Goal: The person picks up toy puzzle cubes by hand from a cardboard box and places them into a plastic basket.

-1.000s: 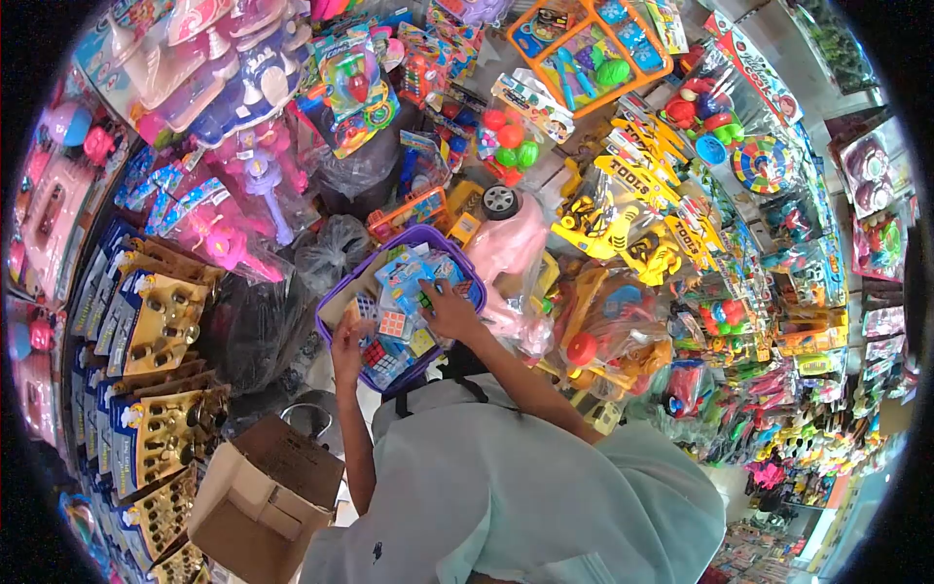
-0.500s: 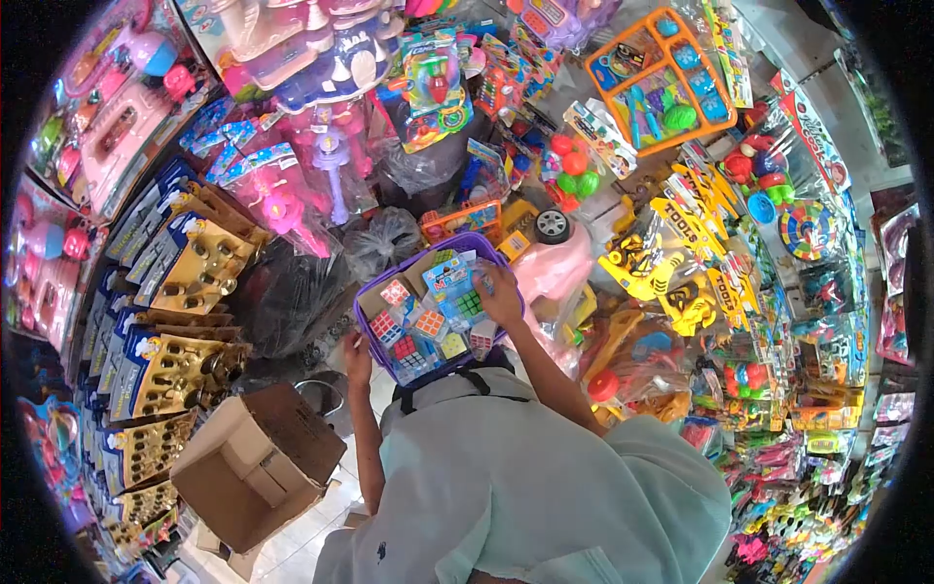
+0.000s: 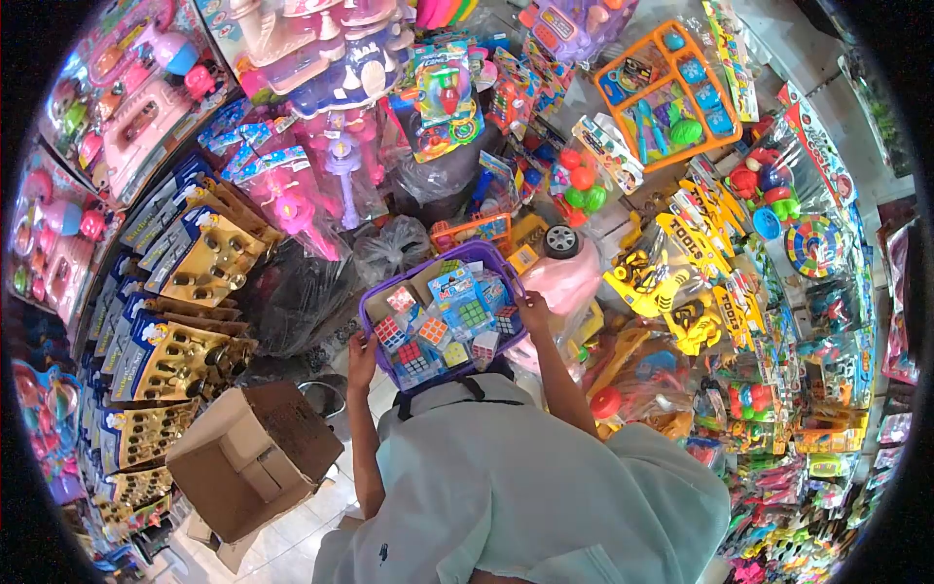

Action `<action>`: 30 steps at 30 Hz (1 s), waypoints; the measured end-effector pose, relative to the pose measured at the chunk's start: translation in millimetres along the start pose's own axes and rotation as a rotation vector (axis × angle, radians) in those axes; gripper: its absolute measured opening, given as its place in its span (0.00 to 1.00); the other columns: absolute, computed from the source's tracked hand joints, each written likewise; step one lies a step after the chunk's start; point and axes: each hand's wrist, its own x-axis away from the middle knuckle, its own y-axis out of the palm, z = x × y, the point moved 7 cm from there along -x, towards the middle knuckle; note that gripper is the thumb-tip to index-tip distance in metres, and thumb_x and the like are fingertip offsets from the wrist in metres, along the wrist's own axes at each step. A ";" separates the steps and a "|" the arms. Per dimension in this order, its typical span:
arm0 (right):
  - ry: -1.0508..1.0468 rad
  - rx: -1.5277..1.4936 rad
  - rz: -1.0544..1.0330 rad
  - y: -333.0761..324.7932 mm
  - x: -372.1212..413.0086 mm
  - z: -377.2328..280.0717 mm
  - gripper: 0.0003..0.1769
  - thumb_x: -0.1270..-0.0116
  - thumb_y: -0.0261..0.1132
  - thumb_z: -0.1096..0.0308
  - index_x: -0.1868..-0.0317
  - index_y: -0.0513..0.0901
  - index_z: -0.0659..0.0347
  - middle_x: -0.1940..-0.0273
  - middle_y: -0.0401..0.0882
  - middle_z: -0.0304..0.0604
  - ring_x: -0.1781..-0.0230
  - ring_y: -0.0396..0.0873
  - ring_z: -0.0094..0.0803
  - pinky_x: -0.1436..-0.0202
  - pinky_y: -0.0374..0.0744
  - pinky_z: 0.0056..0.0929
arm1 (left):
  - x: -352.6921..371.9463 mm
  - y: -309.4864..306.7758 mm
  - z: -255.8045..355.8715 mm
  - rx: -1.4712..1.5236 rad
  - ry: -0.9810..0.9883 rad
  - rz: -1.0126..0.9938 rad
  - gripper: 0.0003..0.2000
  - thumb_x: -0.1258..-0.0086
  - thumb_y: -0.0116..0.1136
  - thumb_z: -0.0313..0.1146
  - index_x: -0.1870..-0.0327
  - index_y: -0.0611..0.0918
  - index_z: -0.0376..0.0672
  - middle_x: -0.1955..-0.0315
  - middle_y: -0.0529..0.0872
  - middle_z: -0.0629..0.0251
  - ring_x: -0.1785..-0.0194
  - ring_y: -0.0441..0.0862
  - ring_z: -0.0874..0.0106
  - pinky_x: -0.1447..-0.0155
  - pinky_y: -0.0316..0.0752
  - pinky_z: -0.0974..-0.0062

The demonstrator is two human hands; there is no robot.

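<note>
A purple plastic basket (image 3: 486, 247) rests in front of my body. Inside it lie several puzzle cubes, such as a cube with red and white squares (image 3: 413, 359) and an orange-and-white one (image 3: 434, 331). A blue-carded pack with a green-faced cube (image 3: 472, 311) lies near the middle. My left hand (image 3: 362, 360) is closed on the basket's left rim, thumb upward. At the right rim, my right hand (image 3: 532, 313) grips the edge, its fingers partly hidden. An open cardboard flap stands at the basket's back.
To the left sits an open cardboard box (image 3: 255, 457) beside hanging carded toy kitchen sets (image 3: 219, 258). Bagged yellow tool toys (image 3: 671, 273) are on the right. An orange toy tray (image 3: 666, 92) lies beyond, and a dark plastic bag (image 3: 302, 297) is left of the basket.
My right hand has left the carded cube inside the basket and moved right onto the rim. My left hand has closed around the left rim. The view has shifted slightly.
</note>
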 end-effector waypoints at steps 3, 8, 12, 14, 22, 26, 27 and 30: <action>-0.068 -0.009 -0.022 9.0 0.3 -5.5 0.23 0.38 0.67 0.51 0.56 0.81 0.65 0.69 0.81 0.45 0.68 0.78 0.32 0.61 0.76 0.31 | 0.5 1.2 3.9 0.003 0.070 0.001 0.22 0.26 0.53 0.44 0.41 0.70 0.35 0.54 0.77 0.58 0.52 0.75 0.71 0.48 0.71 0.74; -0.009 -0.087 -0.040 -20.1 30.8 -80.0 0.27 0.35 0.64 0.46 0.61 0.79 0.67 0.72 0.78 0.42 0.69 0.77 0.32 0.61 0.75 0.31 | 16.2 16.6 24.3 0.170 0.021 -0.158 0.23 0.26 0.53 0.44 0.39 0.66 0.38 0.56 0.76 0.62 0.56 0.75 0.74 0.51 0.73 0.76; 0.120 -0.444 -0.374 -12.0 48.2 -106.4 0.26 0.31 0.60 0.43 0.72 0.75 0.61 0.81 0.69 0.34 0.83 0.66 0.24 0.79 0.66 0.26 | 32.8 41.6 52.9 0.207 0.063 -0.294 0.27 0.25 0.52 0.43 0.33 0.57 0.43 0.56 0.75 0.66 0.61 0.75 0.77 0.58 0.77 0.73; 0.257 -0.422 -0.503 -8.3 61.2 -109.6 0.27 0.30 0.59 0.43 0.76 0.73 0.58 0.84 0.65 0.30 0.87 0.61 0.20 0.85 0.60 0.23 | 38.6 49.4 71.9 0.263 0.124 -0.344 0.27 0.24 0.50 0.41 0.31 0.53 0.44 0.57 0.75 0.63 0.64 0.76 0.75 0.62 0.78 0.72; 0.292 -0.595 -0.810 47.8 125.3 -145.5 0.27 0.29 0.57 0.43 0.81 0.66 0.50 0.87 0.57 0.27 0.91 0.53 0.16 0.88 0.49 0.22 | 43.9 82.2 66.3 0.284 0.011 -0.570 0.18 0.22 0.46 0.39 0.40 0.56 0.45 0.70 0.69 0.67 0.71 0.70 0.76 0.66 0.72 0.75; 0.279 -0.613 -0.910 62.3 143.2 -153.5 0.27 0.29 0.56 0.43 0.81 0.65 0.50 0.88 0.57 0.29 0.92 0.52 0.17 0.89 0.48 0.23 | 44.2 91.6 65.3 0.349 -0.006 -0.596 0.09 0.21 0.43 0.36 0.50 0.59 0.46 0.73 0.67 0.69 0.72 0.69 0.77 0.67 0.67 0.77; 0.277 -0.614 -0.908 62.3 143.5 -154.0 0.27 0.29 0.56 0.43 0.81 0.65 0.50 0.88 0.57 0.29 0.92 0.52 0.17 0.89 0.48 0.23 | 43.1 94.0 64.8 0.349 -0.004 -0.598 0.09 0.21 0.43 0.36 0.50 0.59 0.46 0.73 0.67 0.69 0.72 0.69 0.77 0.67 0.67 0.77; 0.263 -0.617 -0.926 64.8 143.3 -153.9 0.27 0.29 0.56 0.43 0.81 0.65 0.50 0.88 0.58 0.28 0.92 0.51 0.18 0.90 0.48 0.23 | 41.4 101.1 67.3 0.363 0.005 -0.619 0.10 0.21 0.45 0.37 0.54 0.59 0.47 0.73 0.67 0.69 0.72 0.69 0.77 0.66 0.68 0.75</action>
